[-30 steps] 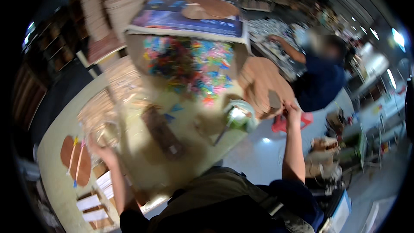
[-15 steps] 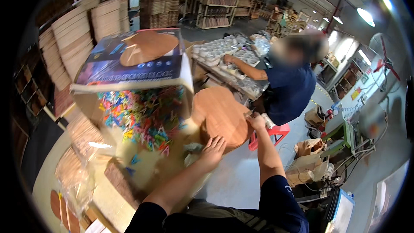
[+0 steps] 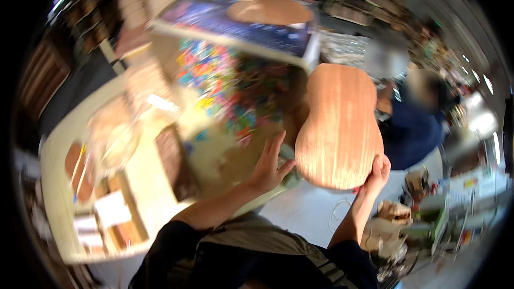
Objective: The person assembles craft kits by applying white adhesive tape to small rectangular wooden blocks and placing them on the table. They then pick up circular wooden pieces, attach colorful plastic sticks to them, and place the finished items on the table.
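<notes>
A guitar-shaped wooden board [image 3: 340, 128], reddish brown with fine straight grain, is raised in front of me beyond the table's right edge. My right hand [image 3: 376, 175] grips its lower right edge, the thumb side showing on the near face. Beside the board's lower left edge is my left hand [image 3: 270, 167], open with its fingers apart. Its thumb tip comes close to the wood, and I cannot tell whether it touches. Left of the board, many small coloured clips [image 3: 230, 85] lie heaped, blurred by motion.
A blue printed box [image 3: 214, 16] stands behind the clips, a brown wooden piece [image 3: 267, 8] on it. On the pale table [image 3: 75, 233] are plastic-wrapped wood bundles [image 3: 112, 136], a dark block [image 3: 174, 163] and small boxes [image 3: 115, 208]. A co-worker in dark blue [image 3: 415, 131] is at right.
My right hand has lifted the board up and tilted it more toward me. My left hand has come off the board's face to its left side. The view has swung left and down.
</notes>
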Tool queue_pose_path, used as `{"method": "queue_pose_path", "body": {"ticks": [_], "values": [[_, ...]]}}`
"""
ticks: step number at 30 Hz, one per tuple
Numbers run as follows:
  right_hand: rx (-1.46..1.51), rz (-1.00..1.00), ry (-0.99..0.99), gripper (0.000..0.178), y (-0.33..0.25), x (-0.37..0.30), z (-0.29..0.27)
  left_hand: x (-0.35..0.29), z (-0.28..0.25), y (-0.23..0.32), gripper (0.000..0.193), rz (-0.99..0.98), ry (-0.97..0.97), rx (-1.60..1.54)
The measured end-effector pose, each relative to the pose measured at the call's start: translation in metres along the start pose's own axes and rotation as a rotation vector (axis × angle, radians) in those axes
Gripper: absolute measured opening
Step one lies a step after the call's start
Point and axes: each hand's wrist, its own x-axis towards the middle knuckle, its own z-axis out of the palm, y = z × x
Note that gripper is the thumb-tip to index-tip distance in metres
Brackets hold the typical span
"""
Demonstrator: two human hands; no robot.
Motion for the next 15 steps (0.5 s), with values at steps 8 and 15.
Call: {"method": "queue_pose_path", "body": {"ticks": [8, 15], "values": [[-0.167, 0.702, -0.788, 0.038, 0.078, -0.203, 0.127, -0.187, -0.178, -0.026, 0.031, -0.578, 0.552, -0.222], [-0.58, 0.685, -1.231, 0.035, 0.154, -0.255, 0.181, -0.255, -0.246, -0.093, 0.034, -0.67, 0.708, -0.373]]}}
